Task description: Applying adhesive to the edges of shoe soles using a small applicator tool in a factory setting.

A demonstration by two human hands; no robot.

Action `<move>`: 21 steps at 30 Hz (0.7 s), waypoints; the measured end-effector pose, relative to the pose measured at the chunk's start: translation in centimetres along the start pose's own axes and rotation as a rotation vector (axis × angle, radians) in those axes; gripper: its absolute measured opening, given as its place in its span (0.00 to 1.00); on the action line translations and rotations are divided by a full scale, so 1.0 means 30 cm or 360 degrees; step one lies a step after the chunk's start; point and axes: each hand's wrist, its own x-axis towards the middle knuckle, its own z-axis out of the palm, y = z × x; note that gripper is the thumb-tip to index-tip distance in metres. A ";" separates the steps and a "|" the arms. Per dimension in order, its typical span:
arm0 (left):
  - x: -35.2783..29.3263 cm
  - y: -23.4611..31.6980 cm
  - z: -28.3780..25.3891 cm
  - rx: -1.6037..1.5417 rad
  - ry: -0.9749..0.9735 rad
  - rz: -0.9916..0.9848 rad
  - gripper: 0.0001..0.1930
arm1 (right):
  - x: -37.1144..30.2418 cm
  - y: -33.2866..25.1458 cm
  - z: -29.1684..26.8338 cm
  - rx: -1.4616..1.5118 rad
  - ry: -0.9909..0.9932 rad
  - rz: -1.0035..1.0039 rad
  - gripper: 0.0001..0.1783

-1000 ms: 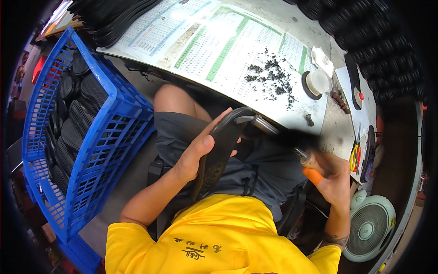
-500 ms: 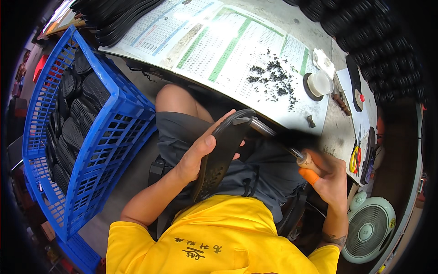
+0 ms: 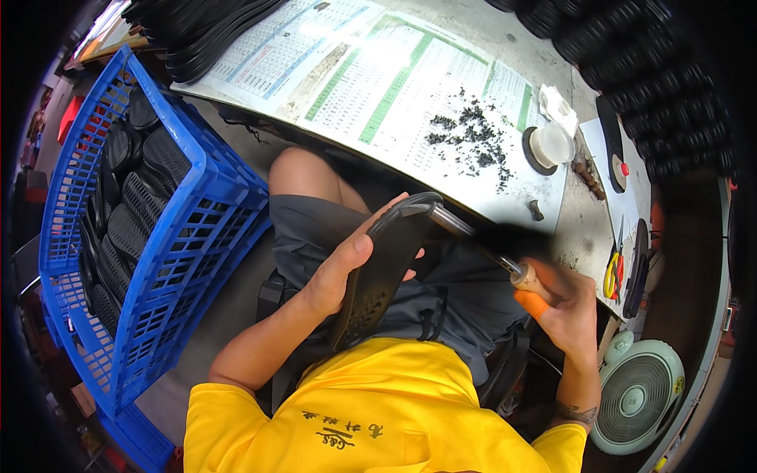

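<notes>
A black shoe sole [image 3: 388,252] is gripped in my left hand [image 3: 341,264], tilted over my lap with its rimmed end up. My thumb lies along its near side, and fingertips show past the far side. In my right hand [image 3: 569,309] is a tool with a wooden handle [image 3: 527,277] and a metal shaft [image 3: 451,221]. The shaft's far end meets the sole's upper rim. A dark blurred patch hides the middle of the shaft. An orange cover [image 3: 531,303] wraps one digit of my right hand.
Black scraps [image 3: 473,134] litter the printed sheets on the table [image 3: 505,203]. A white round container [image 3: 552,146] and scissors [image 3: 613,272] lie to the right. A blue crate [image 3: 201,185] of soles stands at left, a fan [image 3: 633,400] at lower right. Stacked black soles [image 3: 654,87] fill the far right.
The sole's upper end and the tool have shifted down very slightly. Both hands keep their hold, and the surroundings look the same.
</notes>
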 end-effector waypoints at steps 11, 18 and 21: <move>-0.022 0.002 -0.014 -0.0339 0.0004 -0.0229 0.45 | -0.008 0.002 0.014 0.0015 0.0059 -0.0020 0.24; -0.020 -0.001 -0.009 -0.0447 -0.0024 -0.0254 0.44 | -0.002 -0.006 0.023 0.0046 -0.0138 0.0097 0.24; -0.021 -0.003 -0.009 -0.0435 -0.0025 -0.0255 0.44 | 0.004 -0.010 0.034 0.0027 -0.0045 -0.0012 0.24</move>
